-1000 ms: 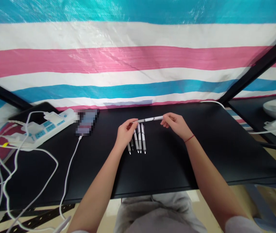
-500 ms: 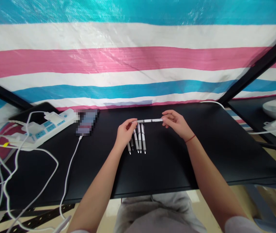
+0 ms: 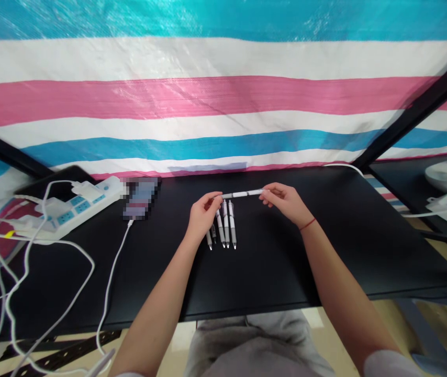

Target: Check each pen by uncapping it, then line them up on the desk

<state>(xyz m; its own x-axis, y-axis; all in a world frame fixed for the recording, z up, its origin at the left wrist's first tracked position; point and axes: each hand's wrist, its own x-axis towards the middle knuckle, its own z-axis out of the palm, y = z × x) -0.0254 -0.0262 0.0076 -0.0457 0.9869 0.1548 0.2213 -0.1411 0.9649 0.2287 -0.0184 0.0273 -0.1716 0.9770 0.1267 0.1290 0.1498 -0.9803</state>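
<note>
Is a slim white pen (image 3: 241, 194) with dark bands; stretches crosswise, held at both ends, just beyond a loose row of pens (image 3: 226, 225) lying roughly parallel.

Your count: two hands (image 3: 203, 214); one held pen (image 3: 242, 194); five visible lying pens (image 3: 226, 226); one phone (image 3: 141, 198); one power strip (image 3: 108, 191); one wristband (image 3: 307, 224).

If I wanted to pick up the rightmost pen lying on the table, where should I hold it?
Probably by the grey lower barrel of that rightmost pen, pinched across, coming from above and the right. It lies flat, lengthwise toward the person, with a neighbouring pen close on its left and tabletop on its right.
</note>
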